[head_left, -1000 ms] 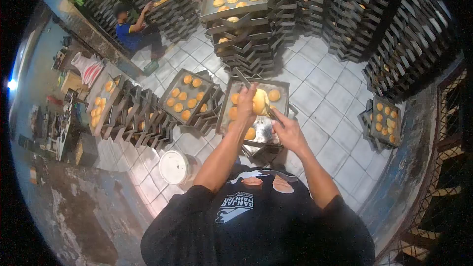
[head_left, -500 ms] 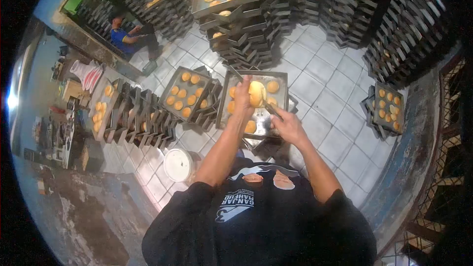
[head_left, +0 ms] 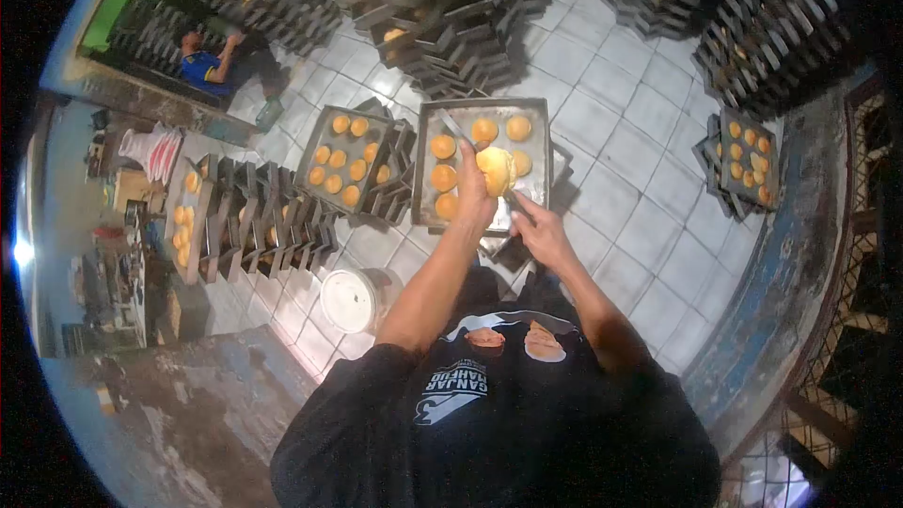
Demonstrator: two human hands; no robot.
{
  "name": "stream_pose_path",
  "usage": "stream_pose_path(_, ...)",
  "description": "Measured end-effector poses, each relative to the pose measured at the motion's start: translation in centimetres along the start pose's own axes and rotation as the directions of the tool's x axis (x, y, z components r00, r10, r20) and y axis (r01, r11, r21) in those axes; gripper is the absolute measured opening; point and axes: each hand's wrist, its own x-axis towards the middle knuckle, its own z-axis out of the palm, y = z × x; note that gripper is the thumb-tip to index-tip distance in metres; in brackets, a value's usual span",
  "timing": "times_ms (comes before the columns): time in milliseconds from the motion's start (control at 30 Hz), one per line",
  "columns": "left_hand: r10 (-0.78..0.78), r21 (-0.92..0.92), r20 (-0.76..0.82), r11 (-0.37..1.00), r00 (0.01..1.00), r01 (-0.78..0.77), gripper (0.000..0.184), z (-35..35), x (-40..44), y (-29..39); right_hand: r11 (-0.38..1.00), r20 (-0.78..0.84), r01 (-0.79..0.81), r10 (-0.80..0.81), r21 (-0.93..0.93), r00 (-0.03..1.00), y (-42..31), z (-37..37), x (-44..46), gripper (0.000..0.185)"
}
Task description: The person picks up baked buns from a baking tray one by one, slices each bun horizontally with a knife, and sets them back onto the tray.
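Note:
My left hand [head_left: 475,190] is closed round an opened bun [head_left: 496,172] and also has a flat metal blade [head_left: 454,126] sticking out past its fingers. In my right hand [head_left: 541,229] is a thin tool [head_left: 511,196], its tip at the bun's cut face; pale filling shows there. Both hands are over a metal tray [head_left: 541,113] that holds several round golden buns [head_left: 443,178]. Part of the tray is hidden by my hands.
Another bun tray [head_left: 306,155] tops a stack to the left, beside a leaning tray row [head_left: 254,216]. Tall tray stacks [head_left: 447,47] rise ahead. A white bucket [head_left: 348,301] stands near my left arm. A seated person [head_left: 202,66] is at upper left.
The view has shifted, so the far stacks sit higher in the frame. My hands stay together at the bun, which has turned and shows more of its pale inside.

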Motion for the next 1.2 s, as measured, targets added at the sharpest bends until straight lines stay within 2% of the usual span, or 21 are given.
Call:
stream_pose_path(100, -0.016, 0.069, -0.124, 0.997, 0.992, 0.024, 0.068, -1.1, 2.1, 0.3, 0.999, -0.020, -0.040, 0.040, -0.007, 0.999, 1.9, 0.7, -0.2, 0.049)
stream_pose_path(133, -0.016, 0.088, -0.120, 0.996, 0.993, 0.026, 0.065, -2.2, 3.4, 0.3, 0.977, 0.024, -0.204, 0.206, -0.053, 0.978, 1.4, 0.5, -0.7, 0.049)
stream_pose_path(233, -0.141, 0.025, -0.157, 0.989, 0.977, 0.147, 0.061, -4.3, 5.8, 0.2, 0.922, 0.000, -0.348, 0.353, -0.169, 0.935, 6.3, 0.4, -3.7, 0.050)
stream_pose_path(267, -0.170, 0.012, -0.181, 0.984, 0.969, 0.176, 0.060, -5.9, 7.2, -0.7, 0.944, -0.084, -0.162, 0.143, -0.288, 0.986, 8.7, 0.4, -5.1, 0.045)
stream_pose_path(333, -0.200, 0.003, -0.185, 0.979, 0.962, 0.205, 0.061, -11.3, 11.0, -4.3, 0.888, -0.125, -0.084, 0.029, -0.453, 0.992, 11.2, 0.1, -8.9, 0.040)
stream_pose_path(433, -0.257, 0.005, -0.265, 0.963, 0.929, 0.268, 0.056, -16.4, 13.9, -9.1, 0.874, -0.205, -0.432, 0.391, -0.225, 0.897, 12.8, -0.6, -14.7, 0.040)
stream_pose_path(500, -0.252, 0.344, -0.234, 0.882, 0.939, 0.323, 0.051, -19.8, 15.3, -12.9, 0.778, -0.269, -0.627, 0.594, -0.049, 0.758, 12.1, -0.3, -16.8, 0.039)
stream_pose_path(533, -0.270, 0.331, -0.246, 0.879, 0.931, 0.343, 0.051, -20.5, 16.0, -14.1, 0.758, -0.297, -0.652, 0.615, -0.031, 0.730, 13.2, 0.2, -18.0, 0.038)
stream_pose_path(567, -0.119, 0.560, -0.214, 0.798, 0.970, 0.222, 0.049, -20.8, 16.9, -14.9, 0.739, -0.327, -0.674, 0.634, -0.012, 0.701, 14.7, 0.6, -19.2, 0.037)
stream_pose_path(633, 0.127, 0.890, -0.027, 0.454, 0.991, -0.034, 0.046, -20.3, 18.5, -15.9, 0.737, -0.399, -0.675, 0.609, -0.035, 0.686, 13.6, 2.3, -17.2, 0.035)
stream_pose_path(700, 0.269, 0.919, -0.002, 0.381, 0.963, -0.104, 0.046, -20.3, 22.4, -17.7, 0.594, -0.427, -0.804, 0.734, 0.027, 0.528, 13.6, 3.9, -16.1, 0.032)
stream_pose_path(733, 0.377, 0.930, 0.037, 0.326, 0.926, -0.169, 0.046, -20.5, 24.6, -18.8, 0.604, -0.415, -0.789, 0.750, 0.113, 0.515, 14.8, 4.5, -16.2, 0.034)
stream_pose_path(767, 0.366, 0.930, 0.035, 0.329, 0.930, -0.165, 0.046, -20.7, 26.2, -19.8, 0.598, -0.432, -0.768, 0.770, 0.229, 0.470, 15.6, 5.3, -16.7, 0.036)
stream_pose_path(833, 0.200, 0.996, -0.015, 0.086, 0.980, -0.002, 0.051, -18.0, 27.9, -18.4, 0.619, -0.438, -0.746, 0.757, 0.246, 0.484, 15.9, 6.3, -16.2, 0.038)
stream_pose_path(867, 0.192, 0.996, -0.011, 0.087, 0.981, -0.006, 0.051, -17.2, 28.0, -18.6, 0.617, -0.445, -0.746, 0.758, 0.250, 0.477, 16.3, 6.6, -16.4, 0.038)
stream_pose_path(933, 0.073, 0.989, 0.023, -0.145, 0.997, -0.012, 0.056, -15.7, 28.4, -18.9, 0.646, -0.470, -0.730, 0.727, 0.223, 0.500, 16.7, 7.0, -16.6, 0.038)
stream_pose_path(1033, 0.149, 0.973, 0.199, -0.144, 0.969, -0.178, 0.059, -15.9, 26.1, -19.4, 0.723, -0.451, -0.614, 0.684, 0.316, 0.573, 16.1, 6.3, -15.8, 0.039)
stream_pose_path(1067, 0.114, 0.992, 0.123, -0.016, 0.986, -0.122, 0.062, -16.2, 25.5, -20.0, 0.727, -0.407, -0.627, 0.682, 0.281, 0.608, 15.1, 5.5, -15.0, 0.039)
stream_pose_path(1100, 0.065, 0.992, 0.052, 0.111, 0.996, -0.059, 0.065, -16.2, 24.7, -19.9, 0.640, -0.372, -0.660, 0.767, 0.393, 0.522, 14.1, 5.1, -13.9, 0.040)
stream_pose_path(1133, 0.084, 0.989, 0.072, 0.124, 0.994, -0.082, 0.065, -15.6, 23.7, -18.8, 0.674, -0.365, -0.656, 0.738, 0.340, 0.568, 13.9, 4.6, -13.5, 0.040)
stream_pose_path(1200, 0.024, 0.899, -0.011, 0.439, 1.000, -0.001, 0.064, -14.4, 21.3, -16.0, 0.828, -0.381, -0.531, 0.556, 0.179, 0.739, 13.5, 3.3, -12.7, 0.041)
